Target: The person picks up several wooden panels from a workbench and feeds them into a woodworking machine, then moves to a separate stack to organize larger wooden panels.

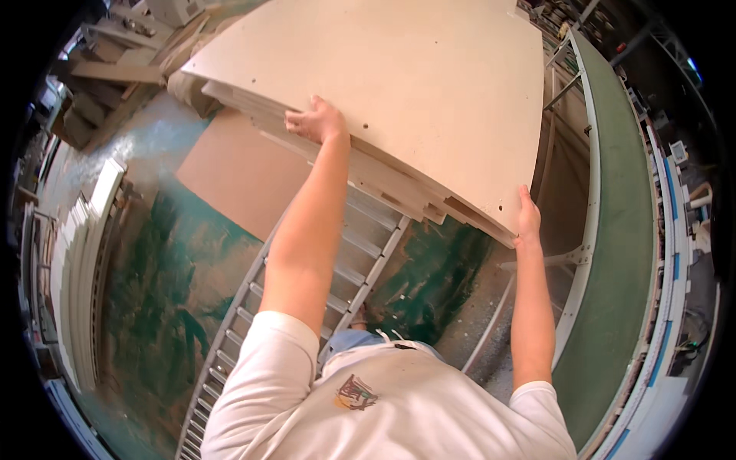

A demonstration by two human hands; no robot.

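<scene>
A large pale board (429, 84) with small drilled holes lies on top of a stack of similar boards (383, 184). My left hand (316, 121) grips the top board's near edge toward the left, fingers curled over it. At the near right corner, my right hand (527, 216) clasps the same board. Both arms are stretched forward over a roller rack (360, 268).
A green conveyor belt (621, 230) runs along the right with a machine rail beside it. A brown sheet (238, 172) lies on the green floor (153, 307) at left. White panels (80, 261) stand stacked at far left, with wooden pieces (107, 73) at the top left.
</scene>
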